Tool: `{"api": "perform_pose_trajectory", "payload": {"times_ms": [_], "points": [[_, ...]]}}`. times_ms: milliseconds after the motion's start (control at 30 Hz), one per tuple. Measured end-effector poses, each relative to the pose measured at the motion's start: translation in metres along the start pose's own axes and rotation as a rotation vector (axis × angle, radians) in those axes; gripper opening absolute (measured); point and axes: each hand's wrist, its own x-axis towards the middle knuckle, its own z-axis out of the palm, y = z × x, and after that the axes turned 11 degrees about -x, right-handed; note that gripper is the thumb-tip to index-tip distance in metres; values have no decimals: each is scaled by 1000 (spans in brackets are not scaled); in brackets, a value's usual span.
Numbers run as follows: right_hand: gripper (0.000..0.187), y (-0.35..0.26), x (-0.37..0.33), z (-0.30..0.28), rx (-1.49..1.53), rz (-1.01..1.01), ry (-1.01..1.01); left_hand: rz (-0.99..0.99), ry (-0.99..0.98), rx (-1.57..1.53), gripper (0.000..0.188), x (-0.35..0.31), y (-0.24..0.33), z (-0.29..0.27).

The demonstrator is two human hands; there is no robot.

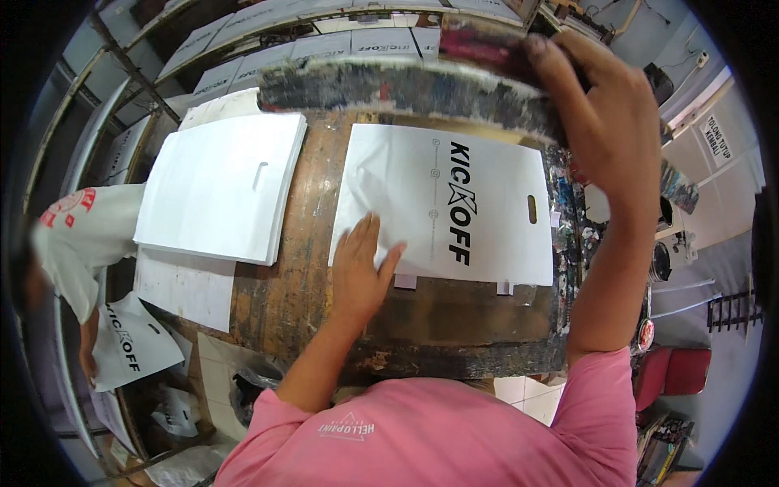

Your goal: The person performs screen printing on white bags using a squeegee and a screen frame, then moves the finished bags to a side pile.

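A white plastic bag (507, 178) with bold black print and a punched handle hole lies flat on the worktable (316, 187). My left hand (363, 264) rests on its left part with fingers stretched and thumb apart; the film is wrinkled beside it. A long, paint-crusted screen-printing frame (406, 89) stands raised behind the bag, seen almost edge-on. Up at its right end, my right hand (604, 105) is curled around a squeegee (483, 49) stained dark and pink. Part of its grip is hidden behind the fingers.
A stack of white blank bags (219, 187) sits on the table's left. Beyond it, a co-worker (89, 235) holds a printed bag (134, 345) beside the racks. Shelves (316, 49) with printed bags span the back. A red chair (673, 377) and paint cans (661, 260) stand right.
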Motion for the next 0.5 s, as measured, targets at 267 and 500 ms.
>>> {"api": "perform_pose_trajectory", "payload": {"times_ms": [267,500], "points": [[46,3,5,-2,-37,-7,-28,-166,266,-398,49,53,33,-37],[47,5,-4,0,-25,-16,74,-269,411,-351,57,23,-60,-160]]}}
